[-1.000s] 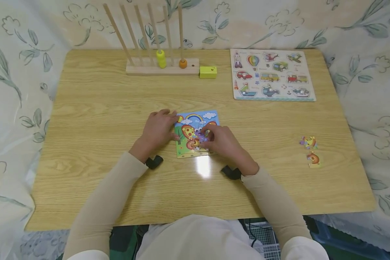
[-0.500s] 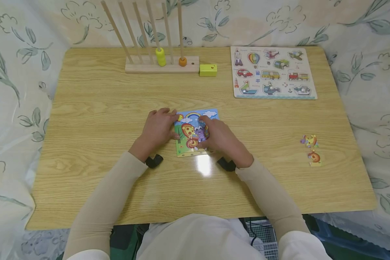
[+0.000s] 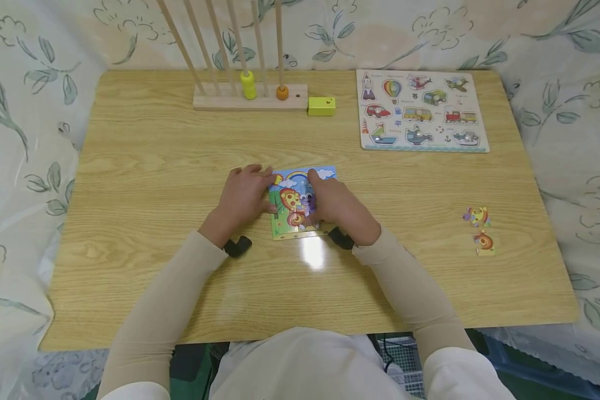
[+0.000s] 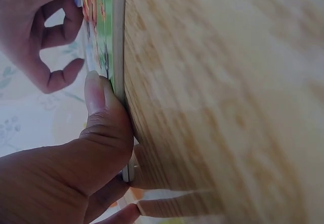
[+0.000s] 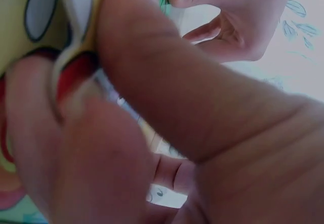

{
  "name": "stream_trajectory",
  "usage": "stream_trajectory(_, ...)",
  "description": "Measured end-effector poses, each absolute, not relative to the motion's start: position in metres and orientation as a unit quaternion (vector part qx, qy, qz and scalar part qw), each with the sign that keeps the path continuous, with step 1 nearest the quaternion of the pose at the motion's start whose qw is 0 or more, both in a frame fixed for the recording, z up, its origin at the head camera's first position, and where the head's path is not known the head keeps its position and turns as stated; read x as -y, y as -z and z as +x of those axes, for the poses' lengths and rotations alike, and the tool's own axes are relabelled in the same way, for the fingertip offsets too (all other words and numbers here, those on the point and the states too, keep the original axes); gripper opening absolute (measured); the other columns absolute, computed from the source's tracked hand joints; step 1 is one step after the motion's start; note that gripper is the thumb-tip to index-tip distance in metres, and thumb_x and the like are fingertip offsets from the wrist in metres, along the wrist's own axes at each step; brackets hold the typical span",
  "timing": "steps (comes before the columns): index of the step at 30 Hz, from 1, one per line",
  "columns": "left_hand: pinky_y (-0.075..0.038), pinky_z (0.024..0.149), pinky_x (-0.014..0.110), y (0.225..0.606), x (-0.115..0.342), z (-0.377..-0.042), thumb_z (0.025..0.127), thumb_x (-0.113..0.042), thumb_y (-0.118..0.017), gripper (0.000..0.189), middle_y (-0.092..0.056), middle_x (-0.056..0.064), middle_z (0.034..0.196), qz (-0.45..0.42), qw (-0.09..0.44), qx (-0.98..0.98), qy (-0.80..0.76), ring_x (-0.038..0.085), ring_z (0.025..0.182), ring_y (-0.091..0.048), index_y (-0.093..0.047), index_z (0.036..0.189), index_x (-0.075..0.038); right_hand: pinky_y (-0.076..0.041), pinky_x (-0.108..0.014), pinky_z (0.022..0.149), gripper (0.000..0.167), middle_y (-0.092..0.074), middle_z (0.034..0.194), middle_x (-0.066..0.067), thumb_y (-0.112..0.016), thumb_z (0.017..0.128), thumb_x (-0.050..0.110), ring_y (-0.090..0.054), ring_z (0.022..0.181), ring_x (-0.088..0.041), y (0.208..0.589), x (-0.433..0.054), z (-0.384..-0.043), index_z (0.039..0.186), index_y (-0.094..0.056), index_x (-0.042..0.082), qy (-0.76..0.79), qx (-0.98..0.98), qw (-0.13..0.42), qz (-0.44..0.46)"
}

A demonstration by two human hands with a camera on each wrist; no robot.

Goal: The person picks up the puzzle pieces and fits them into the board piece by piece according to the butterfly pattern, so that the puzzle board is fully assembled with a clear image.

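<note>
A small jigsaw puzzle board [image 3: 285, 225] with a rainbow and cartoon animal picture lies mid-table. My left hand [image 3: 245, 194] holds its left side; in the left wrist view the thumb [image 4: 104, 107] lies against the board's edge [image 4: 119, 42], with fingers further along the rim. Over the right half, my right hand [image 3: 342, 208] covers part of the picture. The right wrist view, close and blurred, has its fingers pinching a puzzle piece [image 5: 76, 77], tilted against the board's picture. Two loose puzzle pieces, one multicoloured [image 3: 477, 216] and one with an orange-brown swirl [image 3: 485, 243], lie far right.
At the back stands a wooden peg rack [image 3: 250, 104] with tall rods, yellow beads [image 3: 248, 86] and an orange bead [image 3: 282, 93]. A yellow-green block [image 3: 322, 106] is beside it. A vehicle puzzle board [image 3: 425, 111] lies at the back right. Patterned cloth [image 3: 380, 33] surrounds the table.
My right hand has shifted slightly left and away from me over the puzzle board, turning so its back covers more of the right side. The left hand stays in place.
</note>
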State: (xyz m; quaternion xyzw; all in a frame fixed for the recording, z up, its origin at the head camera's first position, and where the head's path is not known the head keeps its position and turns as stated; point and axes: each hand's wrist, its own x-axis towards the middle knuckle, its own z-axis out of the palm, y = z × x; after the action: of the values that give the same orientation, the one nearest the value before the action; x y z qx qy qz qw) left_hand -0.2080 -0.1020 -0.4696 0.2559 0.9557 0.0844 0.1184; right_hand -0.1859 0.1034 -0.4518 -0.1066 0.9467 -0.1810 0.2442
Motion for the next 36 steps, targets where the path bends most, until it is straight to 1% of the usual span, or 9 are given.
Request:
stream_trajectory(9,-0.032,0.109,0.058,0.47,0.102,-0.208,0.075,-0.044,-0.078,0.076,-0.045,0.007,0.148,0.252,0.12,-0.956,-0.086,0.032,0.139,-0.037,-0.053,0.138,-0.012,-0.054,-0.043,0.08,0.092,-0.064,0.102,-0.019,-0.09,0.062,0.04,-0.064,0.091,-0.035,0.449,-0.103,-0.188,0.127,-0.035,0.006,0.171,-0.947,0.254,-0.094)
stream_trajectory(13,-0.033,0.108,0.058,0.47,0.103,-0.209,0.074,-0.046,-0.078,0.076,-0.045,0.007,0.148,0.254,0.116,-0.956,-0.088,0.032,0.139,-0.037,-0.053,0.138,-0.013,-0.054,-0.044,0.078,0.095,-0.065,0.105,-0.02,-0.088,0.063,0.042,-0.064,0.093,-0.036,0.448,-0.101,-0.187,0.132,-0.034,0.006,0.149,-0.952,0.251,-0.089)
stream_trajectory(18,-0.034,0.107,0.059,0.469,0.103,-0.209,0.074,-0.048,-0.078,0.078,-0.045,0.007,0.148,0.26,0.119,-0.954,-0.092,0.033,0.139,-0.037,-0.052,0.139,-0.013,-0.055,-0.045,0.071,0.101,-0.067,0.103,-0.019,-0.085,0.064,0.049,-0.066,0.091,-0.037,0.451,-0.103,-0.186,0.139,-0.031,0.007,0.109,-0.959,0.246,-0.087)
stream_trajectory(20,-0.034,0.107,0.059,0.468,0.104,-0.209,0.074,-0.048,-0.078,0.078,-0.046,0.007,0.148,0.26,0.121,-0.953,-0.093,0.033,0.139,-0.037,-0.052,0.139,-0.014,-0.055,-0.044,0.07,0.099,-0.067,0.099,-0.018,-0.085,0.064,0.049,-0.066,0.089,-0.037,0.454,-0.103,-0.186,0.137,-0.032,0.007,0.113,-0.959,0.245,-0.09)
stream_trajectory(25,-0.034,0.107,0.059,0.467,0.102,-0.21,0.074,-0.048,-0.077,0.077,-0.045,0.007,0.148,0.262,0.115,-0.954,-0.091,0.033,0.138,-0.038,-0.053,0.138,-0.013,-0.054,-0.044,0.071,0.098,-0.066,0.1,-0.017,-0.084,0.064,0.05,-0.065,0.089,-0.036,0.459,-0.108,-0.185,0.136,-0.033,0.007,0.133,-0.959,0.235,-0.086)
stream_trajectory(28,-0.033,0.107,0.06,0.467,0.101,-0.21,0.074,-0.047,-0.077,0.076,-0.045,0.007,0.148,0.263,0.115,-0.954,-0.085,0.033,0.138,-0.038,-0.053,0.138,-0.013,-0.052,-0.042,0.068,0.092,-0.066,0.095,-0.014,-0.084,0.067,0.049,-0.065,0.084,-0.033,0.46,-0.111,-0.181,0.134,-0.036,0.009,0.148,-0.958,0.225,-0.095)
stream_trajectory(31,-0.032,0.107,0.06,0.468,0.101,-0.209,0.074,-0.047,-0.078,0.075,-0.044,0.006,0.149,0.26,0.12,-0.955,-0.081,0.033,0.138,-0.037,-0.054,0.137,-0.014,-0.047,-0.037,0.059,0.079,-0.063,0.082,-0.008,-0.08,0.074,0.046,-0.06,0.07,-0.025,0.461,-0.119,-0.174,0.132,-0.038,0.011,0.184,-0.954,0.21,-0.112)
stream_trajectory(34,-0.032,0.108,0.06,0.468,0.101,-0.208,0.074,-0.047,-0.078,0.075,-0.044,0.006,0.149,0.258,0.124,-0.955,-0.082,0.033,0.138,-0.037,-0.054,0.137,-0.014,-0.041,-0.031,0.052,0.067,-0.058,0.07,-0.004,-0.074,0.082,0.04,-0.052,0.059,-0.019,0.463,-0.141,-0.164,0.132,-0.039,0.013,0.242,-0.948,0.175,-0.107)
stream_trajectory(36,-0.032,0.108,0.06,0.468,0.1,-0.208,0.074,-0.048,-0.078,0.076,-0.044,0.006,0.149,0.259,0.122,-0.955,-0.081,0.033,0.138,-0.038,-0.054,0.137,-0.014,-0.039,-0.03,0.052,0.06,-0.056,0.069,-0.005,-0.07,0.087,0.036,-0.049,0.057,-0.018,0.461,-0.166,-0.158,0.133,-0.04,0.012,0.271,-0.949,0.14,-0.082)
